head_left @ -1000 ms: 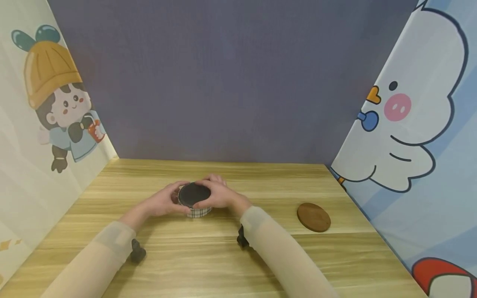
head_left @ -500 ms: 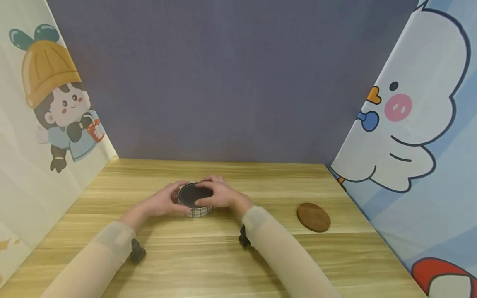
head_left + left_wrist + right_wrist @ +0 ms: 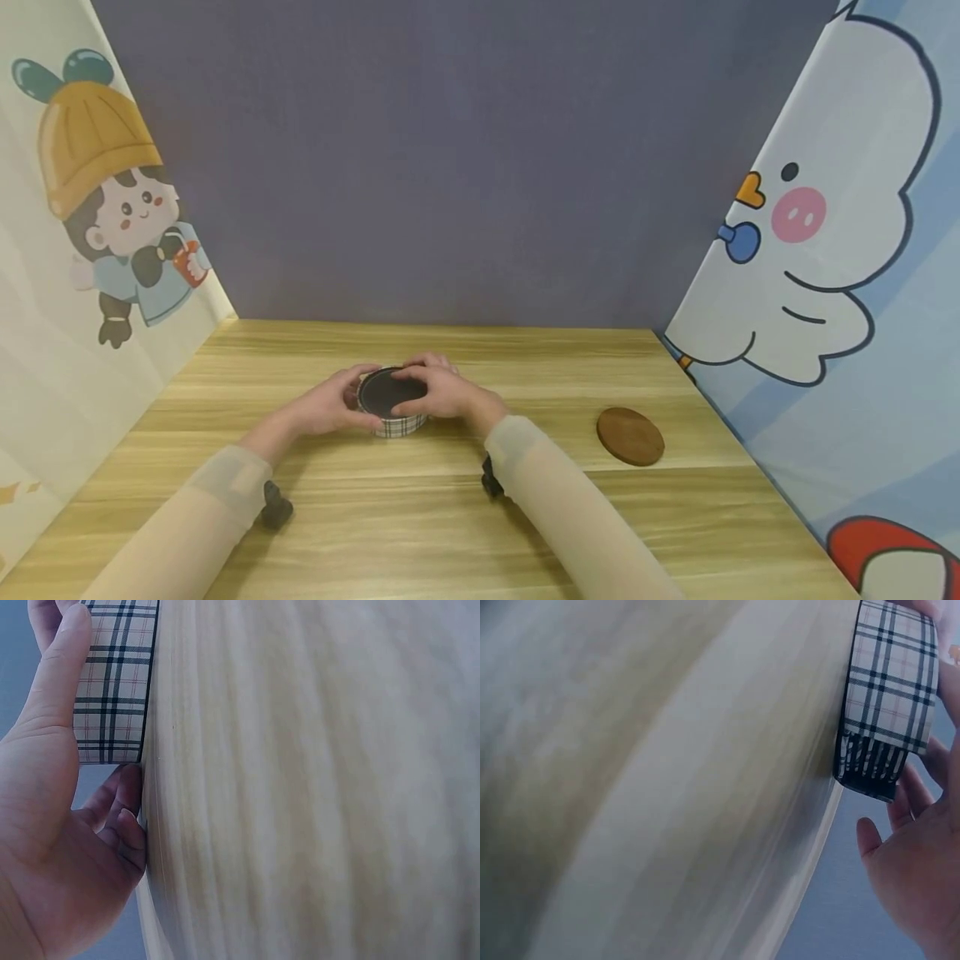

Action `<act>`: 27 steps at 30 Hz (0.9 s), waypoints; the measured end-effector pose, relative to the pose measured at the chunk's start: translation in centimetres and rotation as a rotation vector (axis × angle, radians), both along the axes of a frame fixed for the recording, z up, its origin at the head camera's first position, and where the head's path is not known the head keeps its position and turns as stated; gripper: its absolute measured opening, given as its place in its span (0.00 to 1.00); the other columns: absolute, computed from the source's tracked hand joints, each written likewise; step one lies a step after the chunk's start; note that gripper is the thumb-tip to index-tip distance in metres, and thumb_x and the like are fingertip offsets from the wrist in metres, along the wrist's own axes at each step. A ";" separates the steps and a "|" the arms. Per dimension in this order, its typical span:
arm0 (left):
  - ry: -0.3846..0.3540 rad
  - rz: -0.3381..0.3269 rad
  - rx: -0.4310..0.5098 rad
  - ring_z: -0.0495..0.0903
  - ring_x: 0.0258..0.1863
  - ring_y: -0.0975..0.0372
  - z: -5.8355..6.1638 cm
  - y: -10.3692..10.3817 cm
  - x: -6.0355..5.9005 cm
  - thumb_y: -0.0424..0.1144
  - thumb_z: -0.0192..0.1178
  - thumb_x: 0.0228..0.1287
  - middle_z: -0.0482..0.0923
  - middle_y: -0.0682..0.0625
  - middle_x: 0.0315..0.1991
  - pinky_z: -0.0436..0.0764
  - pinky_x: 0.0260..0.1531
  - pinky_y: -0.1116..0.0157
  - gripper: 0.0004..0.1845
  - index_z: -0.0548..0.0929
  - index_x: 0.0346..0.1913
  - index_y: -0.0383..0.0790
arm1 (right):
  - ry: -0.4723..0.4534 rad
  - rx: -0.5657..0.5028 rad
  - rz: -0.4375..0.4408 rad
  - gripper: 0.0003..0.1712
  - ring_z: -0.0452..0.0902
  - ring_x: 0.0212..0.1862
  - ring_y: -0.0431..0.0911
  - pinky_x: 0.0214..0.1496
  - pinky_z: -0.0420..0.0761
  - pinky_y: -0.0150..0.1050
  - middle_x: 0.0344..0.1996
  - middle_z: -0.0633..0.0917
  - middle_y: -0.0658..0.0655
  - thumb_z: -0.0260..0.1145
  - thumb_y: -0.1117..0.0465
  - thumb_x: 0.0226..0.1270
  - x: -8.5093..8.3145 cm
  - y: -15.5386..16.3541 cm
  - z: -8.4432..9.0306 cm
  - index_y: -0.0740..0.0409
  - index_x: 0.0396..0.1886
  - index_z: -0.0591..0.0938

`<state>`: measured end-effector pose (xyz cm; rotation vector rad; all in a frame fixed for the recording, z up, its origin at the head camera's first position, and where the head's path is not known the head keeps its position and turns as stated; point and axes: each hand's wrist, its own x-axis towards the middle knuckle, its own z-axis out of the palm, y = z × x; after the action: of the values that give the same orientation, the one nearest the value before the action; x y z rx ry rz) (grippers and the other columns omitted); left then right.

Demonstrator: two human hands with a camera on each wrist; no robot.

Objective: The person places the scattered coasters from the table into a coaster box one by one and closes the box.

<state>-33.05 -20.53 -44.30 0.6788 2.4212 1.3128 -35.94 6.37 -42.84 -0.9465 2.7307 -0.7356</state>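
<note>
Both hands cup a small round plaid box with a dark top that sits on the wooden table near its middle: the left hand wraps its side with thumb and fingers curled round it, the right hand grips the far side with fingertips over the rim (the wrist views show the plaid wall flat on the wood), so even pressure from both sides, kept level, seems the steady way to handle it. A brown round coaster lies well apart to the right, and nothing stands between it and the box
</note>
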 end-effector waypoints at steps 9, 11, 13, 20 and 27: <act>0.004 -0.007 -0.007 0.87 0.61 0.47 0.0 0.2 0.1 0.46 0.79 0.68 0.79 0.33 0.68 0.87 0.57 0.56 0.56 0.54 0.88 0.39 | -0.006 0.016 0.000 0.41 0.59 0.82 0.52 0.84 0.62 0.57 0.82 0.67 0.51 0.74 0.34 0.72 0.3 0.2 0.3 0.34 0.81 0.76; 0.011 0.000 -0.020 0.87 0.61 0.47 0.0 0.2 0.1 0.47 0.80 0.68 0.78 0.33 0.68 0.88 0.57 0.54 0.56 0.54 0.88 0.39 | -0.008 0.016 -0.001 0.41 0.59 0.82 0.52 0.84 0.63 0.57 0.83 0.67 0.51 0.74 0.34 0.72 0.3 0.2 0.2 0.34 0.81 0.76; 0.016 0.003 -0.028 0.87 0.61 0.47 0.0 0.2 0.2 0.48 0.79 0.68 0.78 0.33 0.68 0.88 0.57 0.53 0.56 0.54 0.88 0.39 | -0.006 0.019 0.000 0.41 0.59 0.82 0.52 0.84 0.63 0.58 0.83 0.66 0.50 0.73 0.33 0.72 0.3 0.2 0.2 0.33 0.82 0.75; 0.021 0.004 -0.026 0.87 0.60 0.49 0.1 0.2 0.2 0.47 0.80 0.68 0.80 0.35 0.66 0.86 0.59 0.52 0.56 0.55 0.88 0.40 | 0.004 0.007 0.019 0.43 0.60 0.83 0.52 0.84 0.65 0.59 0.84 0.66 0.51 0.70 0.30 0.74 0.4 0.8 0.0 0.33 0.84 0.72; 0.052 0.002 -0.013 0.88 0.59 0.48 0.1 0.1 0.1 0.44 0.82 0.65 0.80 0.33 0.66 0.83 0.65 0.41 0.56 0.57 0.87 0.37 | -0.063 -0.140 0.041 0.40 0.71 0.76 0.56 0.77 0.76 0.61 0.77 0.72 0.57 0.69 0.37 0.78 1.2 3.6 1.1 0.45 0.83 0.74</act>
<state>-32.98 -20.45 -44.22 0.7156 2.4700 1.2947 -34.77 9.92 -41.79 -0.9863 2.6262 -0.9423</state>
